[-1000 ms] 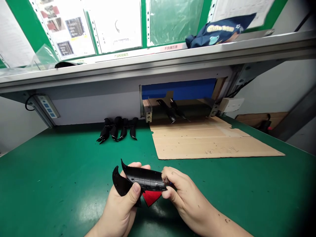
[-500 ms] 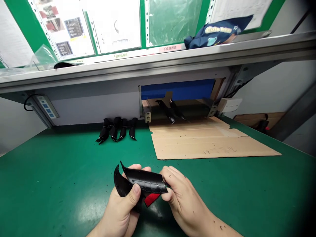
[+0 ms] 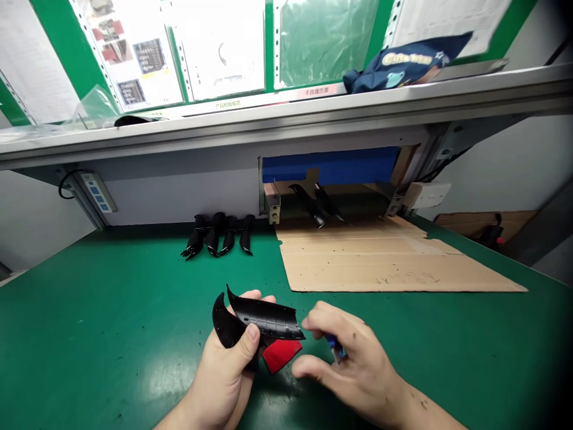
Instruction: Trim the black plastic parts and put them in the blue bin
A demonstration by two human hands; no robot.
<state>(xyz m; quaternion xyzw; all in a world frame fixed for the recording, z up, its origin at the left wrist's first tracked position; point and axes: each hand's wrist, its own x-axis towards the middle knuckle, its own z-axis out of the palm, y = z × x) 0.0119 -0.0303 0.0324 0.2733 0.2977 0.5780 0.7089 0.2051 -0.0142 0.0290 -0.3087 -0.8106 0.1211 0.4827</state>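
My left hand (image 3: 233,364) is wrapped round two curved black plastic pieces, its thumb pressed on them. The upper black plastic piece (image 3: 273,318) is a ribbed half-shell with a pointed tip at its left end; the lower black piece (image 3: 222,322) curves alongside it. From beneath them a flat red patch (image 3: 283,355) sticks out to the right. Just right of the shell, my right hand (image 3: 358,358) has thumb and forefinger apart, touching nothing. In its curled other fingers sits a small blue-handled tool (image 3: 333,347), mostly hidden, so its kind does not show.
Several black plastic parts (image 3: 218,236) lie in a row at the back of the green table (image 3: 111,322). A cardboard sheet (image 3: 358,266) runs into an opening where two more black parts (image 3: 308,206) rest. Overhead, a metal-edged shelf (image 3: 224,125) carries a dark blue bag (image 3: 403,63).
My right hand has let go of the black shell's right end and drawn back to the right. The blue tool in its palm and more of the red patch now show.
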